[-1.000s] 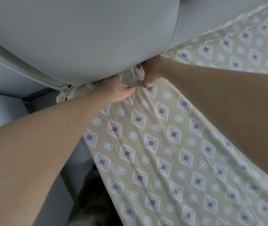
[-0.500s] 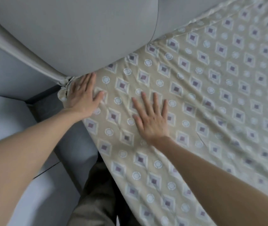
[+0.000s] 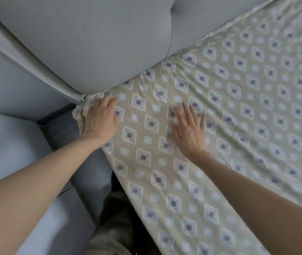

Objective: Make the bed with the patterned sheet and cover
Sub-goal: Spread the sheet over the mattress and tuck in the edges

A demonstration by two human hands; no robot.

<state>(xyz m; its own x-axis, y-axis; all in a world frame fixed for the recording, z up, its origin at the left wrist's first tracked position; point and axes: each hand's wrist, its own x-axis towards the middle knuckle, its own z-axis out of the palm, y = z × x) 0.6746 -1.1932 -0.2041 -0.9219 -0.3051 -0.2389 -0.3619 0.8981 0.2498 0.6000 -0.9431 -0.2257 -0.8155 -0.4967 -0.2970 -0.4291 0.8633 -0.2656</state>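
The patterned sheet [image 3: 238,111] is lying spread up to the headboard [image 3: 91,43], left hand [image 3: 100,122] pressing flat on its bunched corner [image 3: 83,107], right hand [image 3: 188,131] resting open, fingers spread, beside it, neither gripping anything; I'm judging smoothing works best sweeping away from the pinned corner.

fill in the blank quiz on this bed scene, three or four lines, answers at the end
1. The left hand rests at the bunched ____ of the patterned sheet.
2. The right hand lies on the sheet with straight fingers, holding ____.
3. The sheet's print mixes diamonds with ____.
4. The padded headboard is plain ____ in colour.

Missing words: corner; nothing; circles; grey
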